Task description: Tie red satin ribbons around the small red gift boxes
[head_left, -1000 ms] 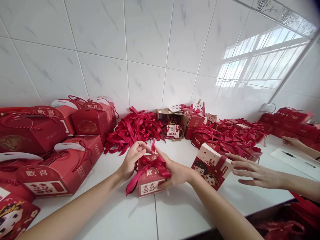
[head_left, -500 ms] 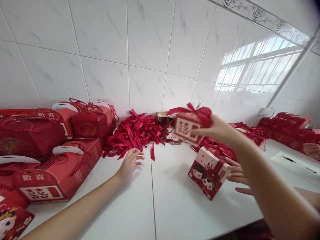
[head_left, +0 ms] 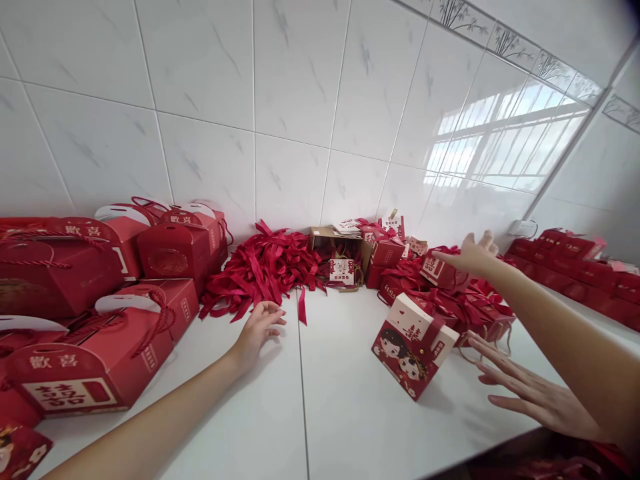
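My left hand lies open on the white counter, fingers loosely curled, just in front of a heap of loose red ribbons. My right hand is stretched out to the far right over a pile of small ribbon-tied red boxes, fingers spread. A small red box with a white label sits on that pile right under its palm; I cannot tell if they touch. A red and cream box with a cartoon couple stands tilted on the counter between my arms.
Another person's open hand rests by the cartoon box. Large red handled gift boxes are stacked at the left. A brown carton of tags stands by the tiled wall. More red boxes line the far right.
My right hand lifted the ribbon-tied box from the counter, carried it right and set it on the pile, then spread its fingers. My left hand let go and stayed by the ribbons.
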Motion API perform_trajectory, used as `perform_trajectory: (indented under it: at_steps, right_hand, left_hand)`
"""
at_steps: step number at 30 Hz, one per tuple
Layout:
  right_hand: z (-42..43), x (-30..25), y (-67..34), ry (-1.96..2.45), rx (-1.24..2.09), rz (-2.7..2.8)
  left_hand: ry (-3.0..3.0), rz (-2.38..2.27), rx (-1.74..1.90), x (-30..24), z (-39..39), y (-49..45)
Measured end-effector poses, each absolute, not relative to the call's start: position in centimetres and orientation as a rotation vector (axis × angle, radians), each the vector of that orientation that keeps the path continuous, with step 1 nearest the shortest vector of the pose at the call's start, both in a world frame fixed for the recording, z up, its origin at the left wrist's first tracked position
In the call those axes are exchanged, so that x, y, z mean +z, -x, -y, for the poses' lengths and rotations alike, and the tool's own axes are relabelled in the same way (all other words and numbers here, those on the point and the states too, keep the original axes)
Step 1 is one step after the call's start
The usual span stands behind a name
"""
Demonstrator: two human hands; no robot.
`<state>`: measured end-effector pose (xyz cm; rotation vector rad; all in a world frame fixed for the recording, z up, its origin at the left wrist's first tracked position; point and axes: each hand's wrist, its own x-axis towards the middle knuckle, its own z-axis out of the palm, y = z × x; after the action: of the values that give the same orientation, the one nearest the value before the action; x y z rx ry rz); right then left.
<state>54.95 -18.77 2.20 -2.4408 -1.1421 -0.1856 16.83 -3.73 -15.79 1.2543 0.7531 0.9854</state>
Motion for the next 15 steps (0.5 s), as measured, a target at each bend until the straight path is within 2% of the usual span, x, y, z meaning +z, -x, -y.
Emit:
perform_trajectory:
  at_steps: [2,6,8,15]
  right_hand:
    - [19.4,2.2,-53.3,2.509,-0.132,1.242]
    - [21.5,1.9,-49.9,2.507,0.325,1.725]
    - [22.2,1.0,-48.8,2.497,0.446,1.812]
    - [20.3,-2.5,-45.4,2.319,0.583,1.578]
  left_hand:
    - [-1.274,-0.764,0.984,-15.7,3.8,-16.8]
    - [-1.333,-0.768,0.971,-15.5,4.3,-17.0]
    - [-1.373,-0.751,0.955,-15.4,4.9,-17.2]
    - [-1.837,-0.535,0.81,-14.6,8.5,-17.6]
